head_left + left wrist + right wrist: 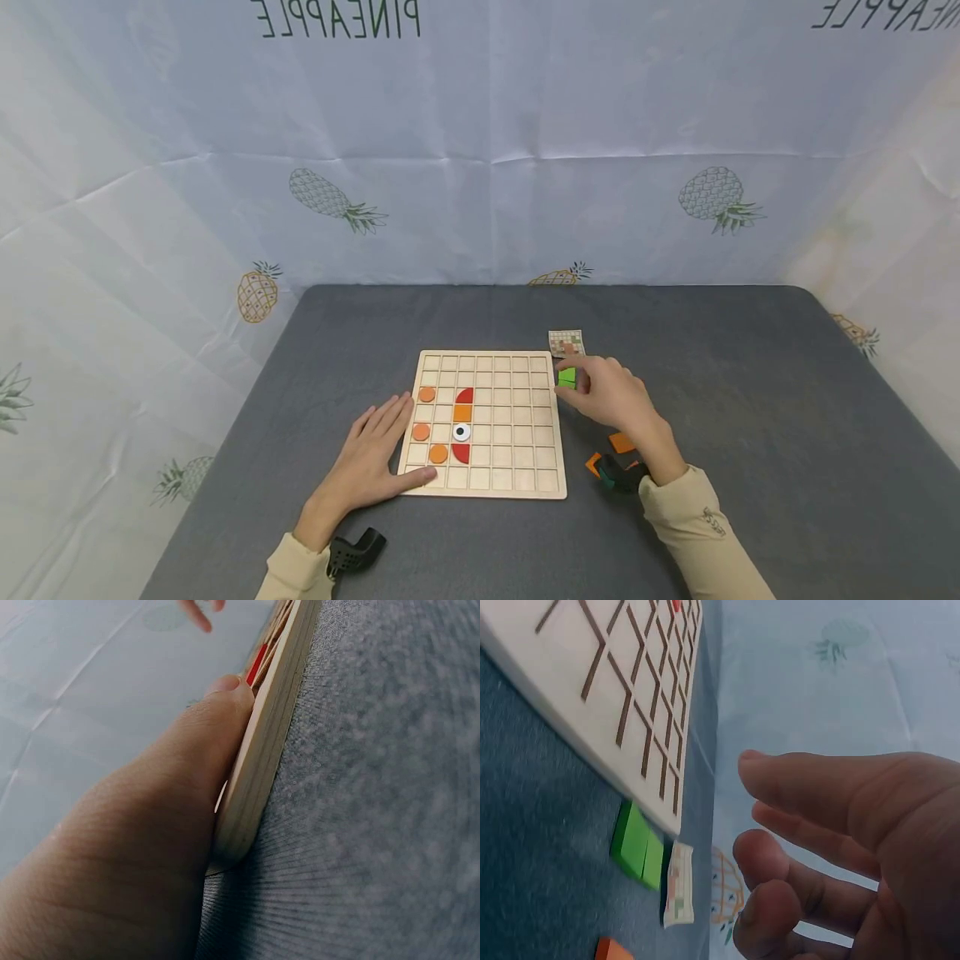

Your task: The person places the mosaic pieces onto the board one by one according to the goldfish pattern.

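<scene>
A square wooden grid board (523, 433) lies on the dark table. On it sit three orange discs (438, 453), two red quarter-round tiles (464, 396), an orange square tile (462, 412) and a white eye tile (461, 432). My left hand (375, 458) rests spread along the board's left side, its thumb (217, 705) over the near left corner. Beyond the right edge, my right hand (611, 396) hovers with fingers and thumb apart and nothing between them. Below it, two green tiles (636, 844) lie side by side near the board's far right corner.
A small printed pattern card (566, 342) lies just past the board's far right corner. Several orange tiles (622, 442) are on the table near the right wrist, which partly hides them. A pineapple-print curtain (495, 208) hangs behind the table.
</scene>
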Demonstrator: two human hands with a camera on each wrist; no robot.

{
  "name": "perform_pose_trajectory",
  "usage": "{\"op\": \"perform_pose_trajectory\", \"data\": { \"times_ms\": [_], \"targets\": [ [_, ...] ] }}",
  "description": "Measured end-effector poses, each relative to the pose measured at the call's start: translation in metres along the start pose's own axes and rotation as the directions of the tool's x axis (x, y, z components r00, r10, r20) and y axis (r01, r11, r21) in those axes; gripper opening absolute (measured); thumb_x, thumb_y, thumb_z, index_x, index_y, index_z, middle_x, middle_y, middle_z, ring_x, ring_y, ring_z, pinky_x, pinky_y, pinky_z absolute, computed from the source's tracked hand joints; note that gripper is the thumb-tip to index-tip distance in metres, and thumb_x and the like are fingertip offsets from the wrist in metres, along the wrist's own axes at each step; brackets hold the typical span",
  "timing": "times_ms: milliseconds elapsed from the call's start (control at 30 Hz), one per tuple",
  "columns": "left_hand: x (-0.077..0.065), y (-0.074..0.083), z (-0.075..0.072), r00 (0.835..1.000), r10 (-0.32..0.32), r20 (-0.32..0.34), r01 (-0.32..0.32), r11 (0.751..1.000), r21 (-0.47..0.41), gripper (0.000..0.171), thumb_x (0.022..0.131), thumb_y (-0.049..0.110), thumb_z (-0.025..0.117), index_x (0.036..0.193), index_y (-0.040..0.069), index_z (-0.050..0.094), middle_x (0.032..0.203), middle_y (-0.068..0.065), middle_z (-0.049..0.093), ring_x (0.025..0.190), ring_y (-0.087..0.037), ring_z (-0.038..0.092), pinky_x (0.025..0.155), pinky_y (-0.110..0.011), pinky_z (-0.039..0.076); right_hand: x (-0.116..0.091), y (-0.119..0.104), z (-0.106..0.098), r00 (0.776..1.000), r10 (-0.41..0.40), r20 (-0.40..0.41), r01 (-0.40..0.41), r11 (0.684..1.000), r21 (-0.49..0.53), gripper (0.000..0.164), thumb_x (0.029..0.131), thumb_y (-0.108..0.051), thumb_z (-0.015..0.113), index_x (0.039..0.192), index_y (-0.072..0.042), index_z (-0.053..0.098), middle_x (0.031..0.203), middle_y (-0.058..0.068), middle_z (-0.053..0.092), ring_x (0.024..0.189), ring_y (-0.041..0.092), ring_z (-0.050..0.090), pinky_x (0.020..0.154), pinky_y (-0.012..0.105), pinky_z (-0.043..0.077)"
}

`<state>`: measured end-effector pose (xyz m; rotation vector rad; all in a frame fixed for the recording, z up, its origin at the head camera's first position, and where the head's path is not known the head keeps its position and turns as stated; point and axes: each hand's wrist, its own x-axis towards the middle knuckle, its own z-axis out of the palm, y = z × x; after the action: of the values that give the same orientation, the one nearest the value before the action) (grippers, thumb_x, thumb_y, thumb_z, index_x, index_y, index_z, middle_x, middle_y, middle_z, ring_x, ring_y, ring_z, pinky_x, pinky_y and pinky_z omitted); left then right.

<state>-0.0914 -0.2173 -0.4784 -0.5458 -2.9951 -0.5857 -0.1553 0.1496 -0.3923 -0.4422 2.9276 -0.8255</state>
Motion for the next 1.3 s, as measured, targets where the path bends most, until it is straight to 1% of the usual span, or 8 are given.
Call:
{"op": "perform_pose_trajectory", "data": {
  "times_ms": [133, 333, 500, 767, 1000, 1167, 1300],
  "targets": [
    [0.000, 0.000, -0.001, 1.000, -0.006, 0.011, 0.006, 1.000, 0.005, 0.109, 0.082, 0.072, 0.066, 0.162, 0.008, 0.028, 0.169, -0.010, 0.030, 0.156, -0.033, 0.031, 0.124, -0.059, 0.021, -0.002, 0.011, -0.008, 0.999, 0.045, 0.018, -0.045, 0.999, -0.011, 0.041, 0.094, -0.025, 0.074, 0.130, -0.007, 0.069, 0.062, -0.001, 0.057, 0.047, 0.013, 0.044, 0.044, 0.025, 0.031],
    [0.000, 0.001, -0.002, 1.000, -0.009, 0.019, 0.009, 1.000, 0.008, 0.109, 0.082, 0.072, 0.066, 0.162, 0.008, 0.028, 0.169, -0.010, 0.030, 0.156, -0.033, 0.031, 0.124, -0.060, 0.021, -0.006, 0.028, -0.019, 0.988, 0.127, 0.093, -0.126, 0.992, -0.018, 0.046, 0.093, -0.025, 0.075, 0.133, -0.005, 0.066, 0.068, 0.002, 0.059, 0.051, 0.015, 0.049, 0.046, 0.028, 0.037],
    [0.001, 0.001, -0.002, 1.000, -0.012, 0.016, 0.012, 1.000, 0.002, 0.108, 0.083, 0.069, 0.067, 0.162, 0.008, 0.028, 0.169, -0.010, 0.030, 0.157, -0.033, 0.030, 0.124, -0.060, 0.020, -0.005, 0.037, -0.019, 0.979, 0.164, 0.121, -0.160, 0.986, -0.042, 0.048, 0.092, -0.025, 0.077, 0.133, -0.004, 0.066, 0.070, 0.003, 0.059, 0.053, 0.016, 0.051, 0.047, 0.028, 0.039],
    [0.001, 0.001, -0.002, 1.000, -0.015, 0.021, 0.015, 1.000, -0.003, 0.107, 0.083, 0.067, 0.068, 0.162, 0.008, 0.027, 0.169, -0.009, 0.030, 0.157, -0.032, 0.030, 0.125, -0.058, 0.019, -0.002, 0.044, -0.015, 0.964, 0.216, 0.156, -0.209, 0.976, -0.060, 0.050, 0.089, -0.024, 0.080, 0.132, -0.001, 0.067, 0.074, 0.005, 0.060, 0.057, 0.016, 0.053, 0.050, 0.029, 0.042],
    [0.002, 0.002, -0.004, 1.000, -0.010, 0.021, 0.010, 1.000, -0.004, 0.104, 0.083, 0.063, 0.068, 0.161, 0.006, 0.029, 0.169, -0.009, 0.031, 0.157, -0.032, 0.030, 0.124, -0.058, 0.020, -0.003, 0.047, -0.014, 0.960, 0.232, 0.157, -0.226, 0.973, -0.057, 0.043, 0.088, -0.019, 0.080, 0.126, -0.001, 0.071, 0.070, 0.005, 0.059, 0.054, 0.017, 0.053, 0.048, 0.029, 0.041],
    [0.002, 0.001, -0.003, 1.000, -0.005, 0.009, 0.005, 1.000, 0.004, 0.105, 0.083, 0.064, 0.069, 0.161, 0.007, 0.030, 0.169, -0.009, 0.032, 0.156, -0.032, 0.032, 0.124, -0.058, 0.021, -0.001, 0.048, -0.012, 0.958, 0.246, 0.149, -0.239, 0.969, -0.061, 0.039, 0.088, -0.018, 0.080, 0.122, -0.002, 0.074, 0.066, 0.004, 0.058, 0.052, 0.017, 0.053, 0.048, 0.028, 0.040],
    [0.001, -0.001, -0.001, 1.000, 0.008, -0.009, -0.008, 1.000, 0.015, 0.106, 0.083, 0.066, 0.069, 0.162, 0.007, 0.030, 0.168, -0.009, 0.033, 0.155, -0.033, 0.034, 0.123, -0.058, 0.023, 0.001, 0.049, -0.011, 0.956, 0.250, 0.152, -0.242, 0.968, -0.072, 0.038, 0.089, -0.018, 0.080, 0.123, -0.003, 0.074, 0.066, 0.003, 0.058, 0.052, 0.016, 0.053, 0.047, 0.027, 0.039]
  ]
}}
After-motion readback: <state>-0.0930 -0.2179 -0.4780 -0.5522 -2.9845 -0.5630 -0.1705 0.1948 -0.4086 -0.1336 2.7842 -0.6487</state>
